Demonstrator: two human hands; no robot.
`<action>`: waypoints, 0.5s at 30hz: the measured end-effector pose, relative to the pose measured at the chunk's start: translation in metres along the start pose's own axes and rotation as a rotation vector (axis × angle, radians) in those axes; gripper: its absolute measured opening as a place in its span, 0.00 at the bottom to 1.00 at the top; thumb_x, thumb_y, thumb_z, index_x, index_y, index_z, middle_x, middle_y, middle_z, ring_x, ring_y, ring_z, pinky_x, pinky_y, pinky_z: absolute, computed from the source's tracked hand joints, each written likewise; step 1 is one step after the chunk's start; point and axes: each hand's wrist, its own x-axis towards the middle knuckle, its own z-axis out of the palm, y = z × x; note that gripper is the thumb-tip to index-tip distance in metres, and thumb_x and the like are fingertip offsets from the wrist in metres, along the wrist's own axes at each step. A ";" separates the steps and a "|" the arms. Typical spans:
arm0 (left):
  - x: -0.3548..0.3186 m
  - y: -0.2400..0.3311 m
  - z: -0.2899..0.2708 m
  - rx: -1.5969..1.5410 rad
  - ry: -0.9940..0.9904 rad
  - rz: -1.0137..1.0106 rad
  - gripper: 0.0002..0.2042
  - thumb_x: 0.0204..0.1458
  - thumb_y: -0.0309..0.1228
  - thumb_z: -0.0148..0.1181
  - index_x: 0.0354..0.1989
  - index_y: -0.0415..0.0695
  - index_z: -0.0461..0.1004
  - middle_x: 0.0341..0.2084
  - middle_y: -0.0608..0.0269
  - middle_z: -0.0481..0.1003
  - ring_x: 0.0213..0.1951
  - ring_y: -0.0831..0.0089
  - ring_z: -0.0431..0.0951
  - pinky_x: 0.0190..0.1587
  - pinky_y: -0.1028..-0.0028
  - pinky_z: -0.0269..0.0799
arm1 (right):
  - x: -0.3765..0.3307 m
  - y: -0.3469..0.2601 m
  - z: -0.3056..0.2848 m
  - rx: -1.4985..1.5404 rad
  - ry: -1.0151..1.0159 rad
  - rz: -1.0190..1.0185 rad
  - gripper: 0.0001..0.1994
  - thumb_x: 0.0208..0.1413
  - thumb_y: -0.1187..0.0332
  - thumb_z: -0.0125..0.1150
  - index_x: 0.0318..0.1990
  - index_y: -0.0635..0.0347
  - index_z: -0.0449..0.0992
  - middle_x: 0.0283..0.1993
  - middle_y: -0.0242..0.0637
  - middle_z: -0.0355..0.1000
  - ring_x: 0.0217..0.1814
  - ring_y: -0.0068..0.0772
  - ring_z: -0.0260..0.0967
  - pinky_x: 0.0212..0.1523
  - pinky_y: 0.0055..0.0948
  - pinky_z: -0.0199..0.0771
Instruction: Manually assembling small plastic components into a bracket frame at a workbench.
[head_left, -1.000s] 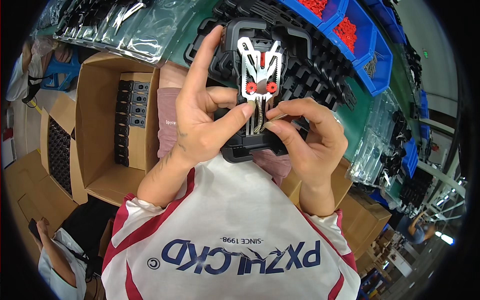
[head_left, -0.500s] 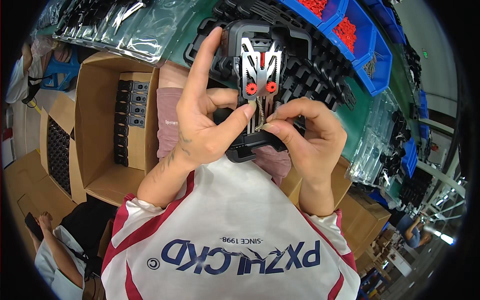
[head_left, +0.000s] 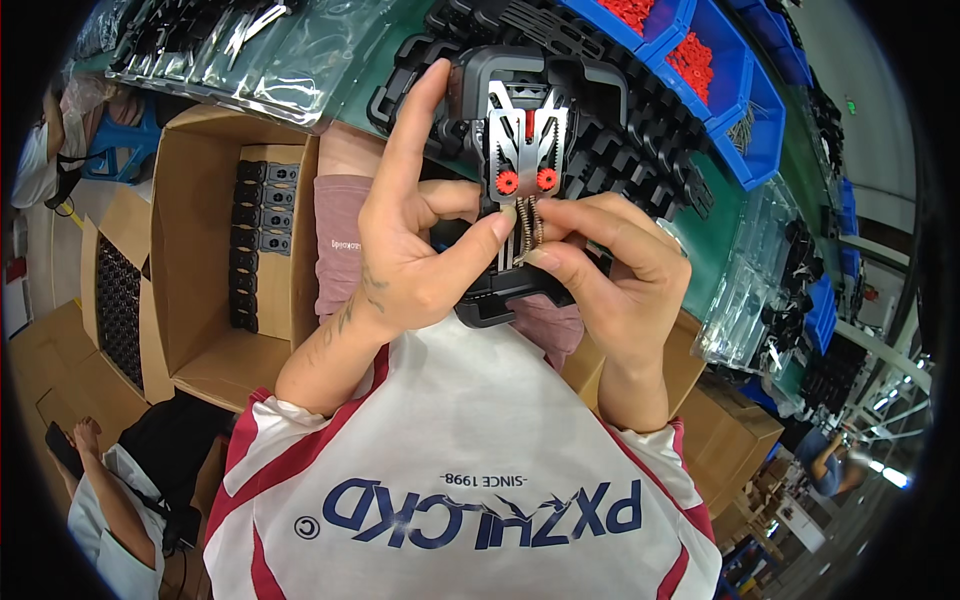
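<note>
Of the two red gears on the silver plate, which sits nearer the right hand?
The red gear on the picture's right, close above the right hand; the other gear sits nearer the left hand.

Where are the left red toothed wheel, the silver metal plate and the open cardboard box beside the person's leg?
Left red toothed wheel (head_left: 507,182): head view, middle of its face.
Silver metal plate (head_left: 527,174): head view, its bare lower middle.
Open cardboard box (head_left: 195,240): head view, inner face of its left wall.

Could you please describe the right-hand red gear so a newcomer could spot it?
Find the black frame at the picture's upper centre. Its silver plate bears two red gears side by side; the right gear sits nearer the right hand.
</note>
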 end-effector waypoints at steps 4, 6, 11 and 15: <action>0.001 0.003 0.007 -0.135 0.008 -0.067 0.43 0.43 0.14 0.52 0.68 0.36 0.35 0.26 0.56 0.77 0.16 0.81 0.67 0.24 0.90 0.60 | -0.005 0.003 -0.013 0.035 0.187 -0.132 0.11 0.40 0.83 0.65 0.35 0.68 0.79 0.31 0.36 0.73 0.26 0.22 0.64 0.28 0.17 0.64; 0.003 0.002 0.012 -0.156 0.002 -0.090 0.43 0.43 0.14 0.52 0.69 0.36 0.34 0.20 0.61 0.75 0.15 0.82 0.64 0.24 0.92 0.56 | -0.013 0.012 -0.021 0.035 0.330 -0.208 0.11 0.39 0.84 0.64 0.34 0.68 0.79 0.30 0.36 0.72 0.26 0.23 0.63 0.28 0.17 0.63; 0.002 -0.007 0.015 0.040 0.032 -0.062 0.43 0.41 0.18 0.58 0.68 0.36 0.42 0.17 0.69 0.67 0.19 0.82 0.60 0.26 0.90 0.56 | -0.063 0.054 -0.038 -0.103 0.473 -0.168 0.10 0.39 0.83 0.64 0.33 0.66 0.79 0.27 0.35 0.71 0.23 0.23 0.60 0.25 0.18 0.60; 0.002 -0.003 0.035 0.032 0.030 -0.154 0.43 0.41 0.17 0.56 0.68 0.36 0.42 0.16 0.67 0.67 0.16 0.82 0.59 0.24 0.90 0.55 | -0.128 0.103 -0.044 -0.188 0.595 -0.005 0.09 0.40 0.82 0.64 0.32 0.65 0.79 0.28 0.35 0.73 0.22 0.22 0.59 0.24 0.18 0.59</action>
